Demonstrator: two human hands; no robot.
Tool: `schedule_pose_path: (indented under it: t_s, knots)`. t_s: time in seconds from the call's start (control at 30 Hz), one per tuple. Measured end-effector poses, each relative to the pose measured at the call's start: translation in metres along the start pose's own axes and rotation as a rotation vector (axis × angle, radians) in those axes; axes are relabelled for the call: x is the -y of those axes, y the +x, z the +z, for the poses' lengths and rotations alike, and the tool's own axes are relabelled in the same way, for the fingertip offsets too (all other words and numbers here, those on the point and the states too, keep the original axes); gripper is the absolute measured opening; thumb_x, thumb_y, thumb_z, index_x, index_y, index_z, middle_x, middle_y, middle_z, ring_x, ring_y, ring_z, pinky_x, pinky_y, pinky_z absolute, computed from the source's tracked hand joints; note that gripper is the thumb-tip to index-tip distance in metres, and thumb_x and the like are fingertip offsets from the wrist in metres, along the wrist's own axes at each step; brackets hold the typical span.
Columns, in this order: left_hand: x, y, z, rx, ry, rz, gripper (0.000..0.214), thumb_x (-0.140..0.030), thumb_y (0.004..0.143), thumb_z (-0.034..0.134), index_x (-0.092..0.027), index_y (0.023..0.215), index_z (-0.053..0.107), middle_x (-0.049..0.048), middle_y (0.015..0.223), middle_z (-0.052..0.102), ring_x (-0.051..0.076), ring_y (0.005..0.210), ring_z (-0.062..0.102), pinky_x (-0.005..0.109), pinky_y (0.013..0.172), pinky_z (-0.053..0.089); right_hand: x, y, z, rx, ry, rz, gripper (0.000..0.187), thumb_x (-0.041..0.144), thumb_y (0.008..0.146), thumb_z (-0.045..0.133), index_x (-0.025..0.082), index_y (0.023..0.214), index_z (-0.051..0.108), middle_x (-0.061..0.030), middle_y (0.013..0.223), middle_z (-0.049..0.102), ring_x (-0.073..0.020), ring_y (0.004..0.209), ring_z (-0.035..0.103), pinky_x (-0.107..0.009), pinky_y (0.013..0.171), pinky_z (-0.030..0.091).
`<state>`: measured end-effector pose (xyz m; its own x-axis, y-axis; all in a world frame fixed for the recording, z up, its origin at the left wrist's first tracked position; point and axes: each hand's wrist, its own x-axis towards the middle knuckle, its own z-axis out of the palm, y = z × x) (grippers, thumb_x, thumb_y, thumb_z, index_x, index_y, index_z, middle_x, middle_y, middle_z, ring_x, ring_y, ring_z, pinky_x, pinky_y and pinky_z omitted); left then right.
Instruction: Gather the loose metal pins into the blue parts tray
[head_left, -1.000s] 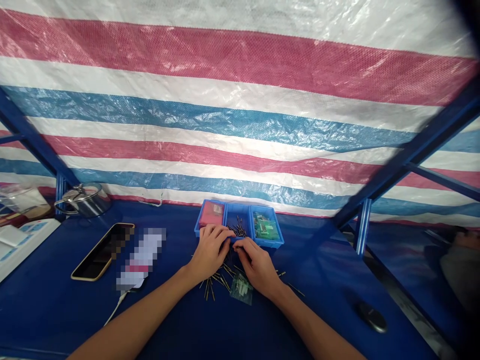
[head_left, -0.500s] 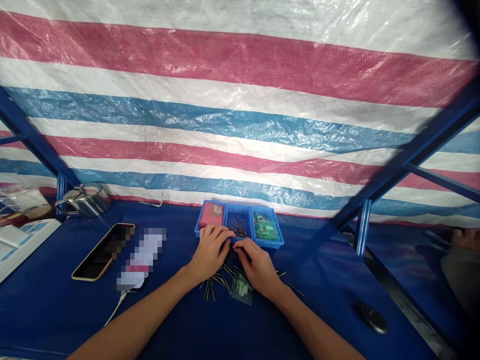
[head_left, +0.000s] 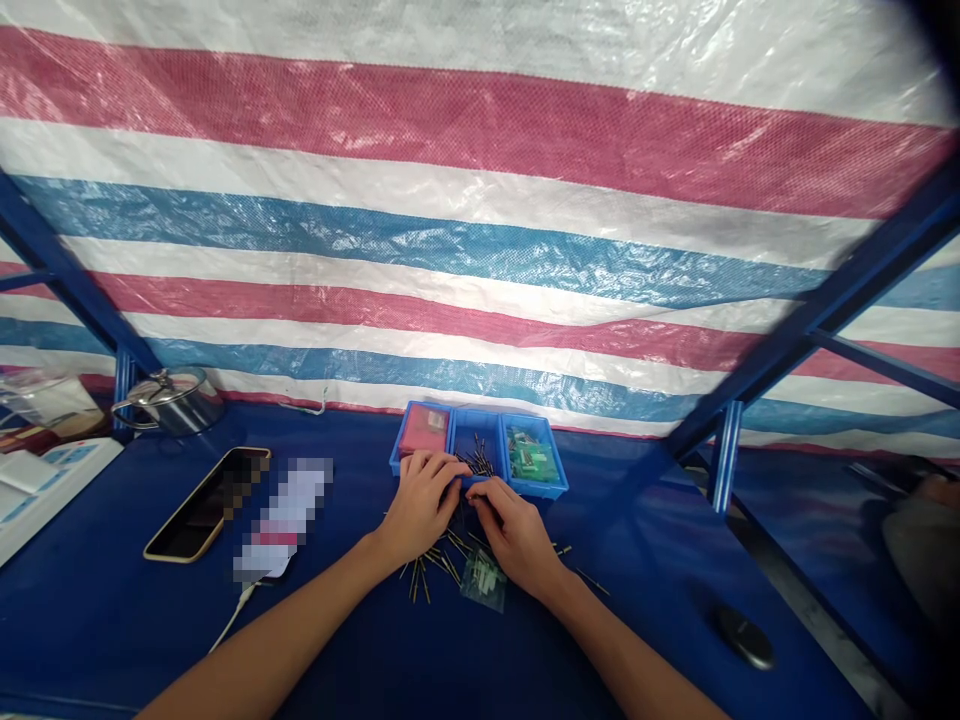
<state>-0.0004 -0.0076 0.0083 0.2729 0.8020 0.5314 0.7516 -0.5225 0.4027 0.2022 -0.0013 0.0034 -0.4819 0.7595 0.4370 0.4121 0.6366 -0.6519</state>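
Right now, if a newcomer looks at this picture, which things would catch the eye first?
Most likely the striped sheet in red, white and blue, which fills the upper half of the view. Below it, the left hand and right hand are close together at the near side of a row of blue bins. Thin metal rods and a small clear bag lie nearer the viewer on the blue table.

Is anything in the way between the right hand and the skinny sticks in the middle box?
Yes: the low front wall of the middle blue box stands between the right hand and the thin rods inside. The left hand is close by that edge too. Nothing else visible blocks the way.
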Motion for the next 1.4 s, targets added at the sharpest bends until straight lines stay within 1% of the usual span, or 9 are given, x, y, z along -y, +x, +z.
schedule_pose_path:
  t_s: [0.23,0.43,0.97,1.17,1.4]
  knots:
    - [0.0002,0.0002,0.0002,-0.006,0.0,-0.002,0.024,-0.016,0.107,0.052,-0.028,0.124,0.065,0.0035,0.125,0.069,0.026,0.116,0.055,0.043,0.095,0.039,-0.001,-0.0002,0.0003,0.002,0.012,0.0,0.022,0.017,0.109,0.045,0.027,0.114,0.064,-0.0041,0.105,0.067,-0.0201,0.089,0.066,-0.03,0.079,0.051]
    - [0.0007,0.0,0.0008,-0.017,0.005,0.001,0.024,-0.018,0.108,0.05,-0.028,0.123,0.066,0.0048,0.124,0.069,0.026,0.115,0.056,0.043,0.095,0.041,-0.0011,-0.0006,0.0004,-0.001,0.003,-0.002,0.021,0.018,0.109,0.045,0.027,0.113,0.063,-0.0043,0.105,0.068,-0.0201,0.089,0.067,-0.03,0.078,0.051]
    - [0.0006,0.0,0.0007,-0.007,0.007,-0.001,0.024,-0.019,0.108,0.05,-0.028,0.125,0.066,0.0051,0.125,0.069,0.027,0.116,0.056,0.045,0.096,0.041,-0.0009,-0.0007,0.0,0.0,-0.029,-0.008,0.021,0.016,0.108,0.046,0.027,0.113,0.063,-0.0039,0.105,0.068,-0.0197,0.088,0.067,-0.03,0.078,0.053]
    - [0.0013,-0.0002,0.0008,-0.006,0.007,0.0,0.025,-0.019,0.108,0.05,-0.028,0.124,0.066,0.0051,0.125,0.069,0.027,0.116,0.056,0.045,0.095,0.041,0.0004,0.001,0.0,0.033,-0.039,-0.007,0.021,0.014,0.107,0.046,0.027,0.112,0.063,-0.004,0.106,0.069,-0.0201,0.09,0.068,-0.03,0.076,0.052]
    - [0.0019,-0.0007,0.0018,-0.004,0.006,-0.004,0.025,-0.018,0.108,0.051,-0.029,0.124,0.066,0.0037,0.125,0.069,0.026,0.116,0.055,0.045,0.096,0.04,-0.0021,-0.0016,0.0034,0.106,-0.128,-0.005,0.02,0.014,0.107,0.047,0.027,0.11,0.062,-0.0036,0.106,0.069,-0.0198,0.085,0.069,-0.029,0.073,0.05]
